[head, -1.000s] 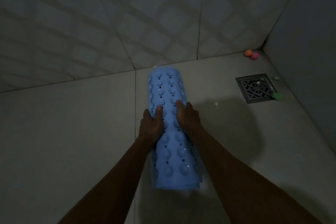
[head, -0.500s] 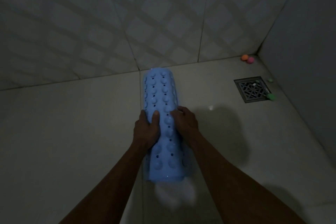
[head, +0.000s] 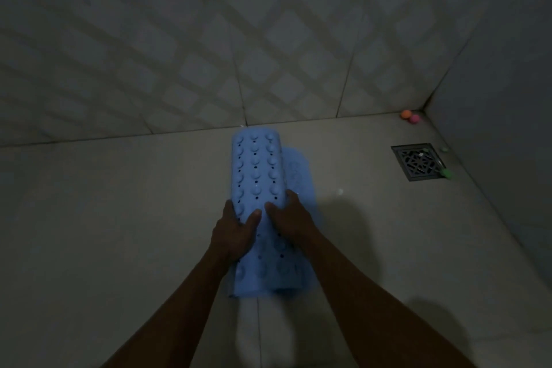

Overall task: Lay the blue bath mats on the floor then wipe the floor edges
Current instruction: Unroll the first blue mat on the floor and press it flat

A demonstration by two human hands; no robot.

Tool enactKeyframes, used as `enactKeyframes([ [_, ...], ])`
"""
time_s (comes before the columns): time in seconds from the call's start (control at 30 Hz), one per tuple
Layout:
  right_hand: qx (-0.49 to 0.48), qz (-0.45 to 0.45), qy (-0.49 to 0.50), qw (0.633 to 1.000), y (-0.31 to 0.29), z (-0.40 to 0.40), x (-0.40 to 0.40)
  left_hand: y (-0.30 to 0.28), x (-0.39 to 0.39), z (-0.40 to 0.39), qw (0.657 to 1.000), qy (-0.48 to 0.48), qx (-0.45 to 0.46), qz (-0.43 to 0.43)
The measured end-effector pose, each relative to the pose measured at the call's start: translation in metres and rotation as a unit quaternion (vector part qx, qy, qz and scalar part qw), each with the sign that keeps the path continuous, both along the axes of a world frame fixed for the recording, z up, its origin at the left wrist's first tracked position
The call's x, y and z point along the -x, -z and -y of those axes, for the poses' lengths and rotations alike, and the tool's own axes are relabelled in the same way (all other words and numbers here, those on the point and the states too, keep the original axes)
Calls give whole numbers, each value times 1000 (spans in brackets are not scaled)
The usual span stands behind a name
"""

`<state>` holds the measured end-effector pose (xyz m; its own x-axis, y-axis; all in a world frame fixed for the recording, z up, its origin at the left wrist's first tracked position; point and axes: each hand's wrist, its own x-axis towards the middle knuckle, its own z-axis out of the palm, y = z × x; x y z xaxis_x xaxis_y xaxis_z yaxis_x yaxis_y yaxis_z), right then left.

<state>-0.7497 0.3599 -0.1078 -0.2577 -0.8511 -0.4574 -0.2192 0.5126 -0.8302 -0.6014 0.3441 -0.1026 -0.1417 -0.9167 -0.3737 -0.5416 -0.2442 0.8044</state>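
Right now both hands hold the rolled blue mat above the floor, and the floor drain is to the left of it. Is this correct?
Not quite. The head view shows the floor drain to the right of the rolled blue mat, near the corner, not to the left. The rest stands: left hand and right hand both hold the mat above the floor.

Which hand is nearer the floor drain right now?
Right. The right hand grips the rolled blue mat on the side facing the floor drain; the left hand grips its far side.
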Motion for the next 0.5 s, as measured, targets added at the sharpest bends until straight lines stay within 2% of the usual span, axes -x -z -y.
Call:
enactKeyframes([
  [0.23, 4, -36, 14, 999, 6, 5, -27, 36, -38, 7, 998, -21, -33, -59],
  [0.37, -6, -72, 27, 997, 10, 11, -37, 26, -51, 9, 994, -7, -73, -85],
  [0.5, -69, -98, 15, 993, 4, 19, -44, 27, -62, 15, 988, -4, -102, -115],
])
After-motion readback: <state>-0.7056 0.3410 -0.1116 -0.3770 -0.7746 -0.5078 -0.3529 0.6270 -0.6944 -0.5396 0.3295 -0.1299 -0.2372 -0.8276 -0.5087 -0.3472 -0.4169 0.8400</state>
